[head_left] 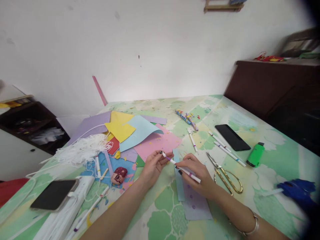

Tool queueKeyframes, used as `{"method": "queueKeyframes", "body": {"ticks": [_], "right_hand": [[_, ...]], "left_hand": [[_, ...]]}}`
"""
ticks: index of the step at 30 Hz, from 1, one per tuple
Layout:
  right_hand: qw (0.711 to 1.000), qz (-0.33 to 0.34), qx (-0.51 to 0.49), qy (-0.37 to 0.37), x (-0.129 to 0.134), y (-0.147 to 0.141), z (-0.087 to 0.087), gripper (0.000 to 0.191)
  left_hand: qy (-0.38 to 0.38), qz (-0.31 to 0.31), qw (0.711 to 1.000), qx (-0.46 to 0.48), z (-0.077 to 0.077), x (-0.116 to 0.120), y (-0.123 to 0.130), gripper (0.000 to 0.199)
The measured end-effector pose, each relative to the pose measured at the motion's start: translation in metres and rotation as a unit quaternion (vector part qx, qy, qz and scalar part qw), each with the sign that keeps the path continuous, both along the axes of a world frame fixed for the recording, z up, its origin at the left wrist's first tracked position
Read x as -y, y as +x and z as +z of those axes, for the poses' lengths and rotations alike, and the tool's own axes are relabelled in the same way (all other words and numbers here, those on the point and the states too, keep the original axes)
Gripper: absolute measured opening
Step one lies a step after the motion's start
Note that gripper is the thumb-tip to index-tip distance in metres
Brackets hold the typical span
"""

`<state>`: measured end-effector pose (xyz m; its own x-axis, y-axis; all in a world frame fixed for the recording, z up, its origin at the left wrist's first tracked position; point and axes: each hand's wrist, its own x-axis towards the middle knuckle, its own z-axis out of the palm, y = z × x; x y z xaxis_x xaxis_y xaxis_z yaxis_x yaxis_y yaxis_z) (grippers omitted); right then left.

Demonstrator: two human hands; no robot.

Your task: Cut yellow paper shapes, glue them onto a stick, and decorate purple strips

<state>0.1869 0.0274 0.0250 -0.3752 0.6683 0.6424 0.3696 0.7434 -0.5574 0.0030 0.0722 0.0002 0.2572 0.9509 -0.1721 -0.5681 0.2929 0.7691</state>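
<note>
My right hand (193, 173) grips the white barrel of a purple-banded marker (185, 171). At the marker's far end, my left hand (153, 166) pinches its small white tip between thumb and finger; whether this is a loose cap I cannot tell. Under my right hand lies a lilac paper strip (197, 210) with small purple marks drawn on it. A light blue paper strip (179, 186) runs along its left side. Gold-handled scissors (226, 176) rest on the table just right of my right hand.
Coloured paper sheets (140, 131) and tangled white string (80, 150) cover the left side, near a phone (55, 195) on a white power strip (71, 203). Rightward lie loose markers (230, 153), a black phone (232, 137) and a green cutter (256, 155). Decorated paper tubes (186, 119) lie farther back.
</note>
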Motion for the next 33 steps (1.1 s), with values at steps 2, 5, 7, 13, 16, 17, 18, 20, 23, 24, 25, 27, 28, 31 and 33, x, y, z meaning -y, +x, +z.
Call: {"method": "queueKeyframes", "body": {"ticks": [2, 5, 7, 13, 16, 17, 18, 20, 23, 24, 25, 27, 28, 31, 33], "right_hand": [[1.0, 0.004, 0.005, -0.003, 0.001, 0.0, -0.001, 0.035], [1.0, 0.002, 0.012, -0.005, 0.001, 0.0, -0.001, 0.034], [1.0, -0.001, 0.017, -0.007, 0.001, 0.0, -0.002, 0.033], [0.999, 0.002, 0.03, -0.02, -0.002, -0.001, -0.005, 0.036], [0.999, 0.0, 0.022, -0.026, -0.001, 0.0, -0.006, 0.033], [0.999, -0.001, 0.011, -0.032, -0.001, 0.0, -0.005, 0.03], [0.999, -0.004, -0.002, -0.043, 0.0, 0.001, -0.005, 0.026], [0.995, -0.015, -0.028, -0.09, 0.001, 0.002, -0.005, 0.018], [0.978, -0.023, -0.071, -0.196, 0.003, 0.002, -0.005, 0.013], [0.97, -0.023, -0.09, -0.224, 0.004, 0.002, -0.005, 0.014], [0.964, -0.021, -0.108, -0.244, 0.005, 0.001, -0.005, 0.016], [0.955, -0.02, -0.136, -0.263, 0.006, -0.001, -0.004, 0.018], [0.953, -0.022, -0.142, -0.266, 0.007, -0.001, -0.003, 0.018], [0.957, -0.032, -0.122, -0.262, 0.004, 0.002, 0.0, 0.018], [0.966, -0.044, -0.102, -0.231, 0.0, 0.008, 0.002, 0.015]], "left_hand": [[-0.004, -0.002, 1.0, 0.003, 0.0, 0.0, 0.001, 0.018], [-0.007, 0.001, 1.0, 0.005, 0.0, -0.001, 0.001, 0.019], [-0.008, 0.002, 1.0, 0.002, 0.001, -0.001, 0.0, 0.019], [-0.008, -0.011, 1.0, -0.007, 0.006, 0.006, 0.005, 0.022], [0.019, -0.036, 0.999, -0.034, 0.006, 0.01, 0.007, 0.026], [0.042, -0.048, 0.996, -0.064, 0.005, 0.011, 0.007, 0.026], [0.07, -0.061, 0.99, -0.102, 0.004, 0.011, 0.007, 0.027], [0.122, -0.082, 0.973, -0.175, 0.0, 0.011, 0.006, 0.03], [0.166, -0.096, 0.954, -0.23, -0.004, 0.012, 0.002, 0.036], [0.176, -0.092, 0.951, -0.239, -0.004, 0.012, 0.0, 0.036], [0.186, -0.089, 0.946, -0.249, -0.003, 0.014, -0.001, 0.036], [0.205, -0.079, 0.939, -0.267, 0.0, 0.016, -0.004, 0.034], [0.218, -0.076, 0.929, -0.288, 0.002, 0.017, -0.005, 0.032], [0.288, -0.078, 0.855, -0.424, 0.011, 0.016, -0.006, 0.025], [0.337, -0.057, 0.783, -0.519, 0.02, 0.015, -0.004, 0.021]]}}
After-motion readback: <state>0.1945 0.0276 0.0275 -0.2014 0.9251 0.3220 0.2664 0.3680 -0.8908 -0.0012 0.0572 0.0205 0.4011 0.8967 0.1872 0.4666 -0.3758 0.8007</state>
